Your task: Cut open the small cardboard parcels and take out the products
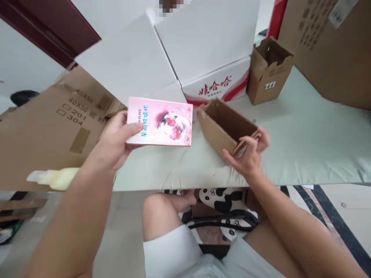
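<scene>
My left hand [117, 139] grips the left end of a pink box [174, 119] printed with a glass teapot and blue lettering, its thumb on the top face. The pink box is held up over the pale green tabletop. To its right, my right hand [249, 152] pinches the near end of an open, narrow cardboard box [213, 135], thumb at one side and fingers over the rim. That cardboard box has its opening upward, and its inside looks dark. A small gap separates the two boxes.
A second small open cardboard box [268, 75] stands at the back right beside a white and red carton [220, 87]. Large cardboard boxes flank the pale green table [313, 150]. A pale yellow bottle [59, 177] lies at the left. Panda-print fabric [214, 199] shows below the table edge.
</scene>
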Motion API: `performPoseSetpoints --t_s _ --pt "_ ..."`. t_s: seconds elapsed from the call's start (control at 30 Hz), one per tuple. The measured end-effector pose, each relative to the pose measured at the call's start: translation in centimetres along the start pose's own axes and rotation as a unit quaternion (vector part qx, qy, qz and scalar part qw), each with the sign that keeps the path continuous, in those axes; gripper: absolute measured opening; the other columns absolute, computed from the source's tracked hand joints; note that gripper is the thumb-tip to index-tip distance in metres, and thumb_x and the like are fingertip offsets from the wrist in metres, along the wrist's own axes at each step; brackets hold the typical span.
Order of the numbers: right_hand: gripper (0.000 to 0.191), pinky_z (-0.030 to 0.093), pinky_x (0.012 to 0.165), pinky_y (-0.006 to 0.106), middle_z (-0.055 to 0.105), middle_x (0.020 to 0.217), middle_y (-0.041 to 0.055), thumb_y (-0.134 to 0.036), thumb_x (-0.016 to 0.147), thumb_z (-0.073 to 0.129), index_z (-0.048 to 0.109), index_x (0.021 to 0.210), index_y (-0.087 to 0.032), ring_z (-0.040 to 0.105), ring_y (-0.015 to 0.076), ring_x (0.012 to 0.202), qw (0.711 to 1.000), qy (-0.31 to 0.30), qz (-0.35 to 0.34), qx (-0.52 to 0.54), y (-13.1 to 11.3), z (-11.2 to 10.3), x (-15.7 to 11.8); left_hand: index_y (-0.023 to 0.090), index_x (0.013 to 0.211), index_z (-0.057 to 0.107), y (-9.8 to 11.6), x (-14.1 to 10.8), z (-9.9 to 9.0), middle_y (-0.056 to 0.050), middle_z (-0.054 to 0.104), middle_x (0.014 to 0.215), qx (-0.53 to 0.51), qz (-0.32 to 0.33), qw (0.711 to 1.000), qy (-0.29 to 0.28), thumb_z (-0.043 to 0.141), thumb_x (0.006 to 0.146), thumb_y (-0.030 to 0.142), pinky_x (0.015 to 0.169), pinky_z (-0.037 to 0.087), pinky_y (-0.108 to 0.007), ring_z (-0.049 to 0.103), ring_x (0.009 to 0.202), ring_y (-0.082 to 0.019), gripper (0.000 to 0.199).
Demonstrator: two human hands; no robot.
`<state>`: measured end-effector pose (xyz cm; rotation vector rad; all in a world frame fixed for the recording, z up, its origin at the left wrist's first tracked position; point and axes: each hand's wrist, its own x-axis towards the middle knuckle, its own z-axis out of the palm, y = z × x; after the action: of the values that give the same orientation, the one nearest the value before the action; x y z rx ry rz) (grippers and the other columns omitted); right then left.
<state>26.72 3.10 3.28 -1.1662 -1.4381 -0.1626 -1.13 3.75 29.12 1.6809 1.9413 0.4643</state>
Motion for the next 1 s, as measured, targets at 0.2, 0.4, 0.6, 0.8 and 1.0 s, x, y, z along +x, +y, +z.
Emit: performPoseSetpoints --t_s 0.2,0.4,0.6,0.8,1.0 --pt "0.076 0.032 0.115 0.069 0.038 0.148 0.0191 -0.057 0.075 0.082 0.053 0.137 -0.023 0.036 0.0486 0.143 0.995 0.076 -0.045 -0.046 1.8 -2.6 2.7 0.020 0.147 0.051 -10.8 3.5 7.2 -0.019 0.067 0.140 -0.217 -0.126 0.952 -0.175 0.049 0.086 0.057 0.088 0.062 -0.048 0.069 0.122 -0.036 0.072" --pt "0.059 0.053 0.102 0.056 0.056 0.130 0.0128 -0.048 0.082 0.076 0.058 0.135 -0.029 0.059 0.0336 0.121 0.982 -0.056 -0.148 0.102 -6.3 -2.2 0.2 0.023 0.130 0.060 -10.0 5.0 6.7 -0.016 0.072 0.133 -0.141 -0.122 0.956 -0.229 0.051 0.085 0.061 0.080 0.061 -0.037 0.073 0.114 -0.030 0.060" --pt "0.096 0.052 0.103 0.064 0.049 0.143 0.0221 -0.056 0.076 0.080 0.034 0.153 -0.021 0.050 0.0406 0.136 0.936 -0.313 0.094 0.134 -8.2 3.6 -4.3 0.019 0.123 0.057 -4.6 4.6 7.5 -0.015 0.073 0.125 0.016 -0.032 0.971 -0.235 0.055 0.081 0.061 0.079 0.058 -0.039 0.071 0.105 -0.031 0.059" --pt "0.073 0.060 0.097 0.055 0.051 0.152 0.0220 -0.055 0.096 0.054 0.028 0.156 -0.023 0.064 0.0315 0.130 0.784 -0.313 0.307 0.439 -5.5 5.3 -5.7 0.029 0.147 0.041 -8.7 4.0 11.7 -0.013 0.047 0.159 -0.244 0.055 0.952 -0.179 0.053 0.089 0.066 0.096 0.056 -0.037 0.060 0.131 -0.028 0.070" --pt "0.081 0.057 0.103 0.055 0.057 0.148 0.0166 -0.060 0.085 0.068 0.039 0.152 -0.027 0.063 0.0313 0.130 0.766 -0.244 0.363 0.471 -6.6 7.0 -4.5 0.029 0.164 0.006 -11.2 4.0 17.5 -0.016 0.055 0.149 -0.430 0.145 0.871 -0.187 0.082 0.074 0.050 0.105 0.053 -0.044 0.064 0.125 -0.030 0.120"
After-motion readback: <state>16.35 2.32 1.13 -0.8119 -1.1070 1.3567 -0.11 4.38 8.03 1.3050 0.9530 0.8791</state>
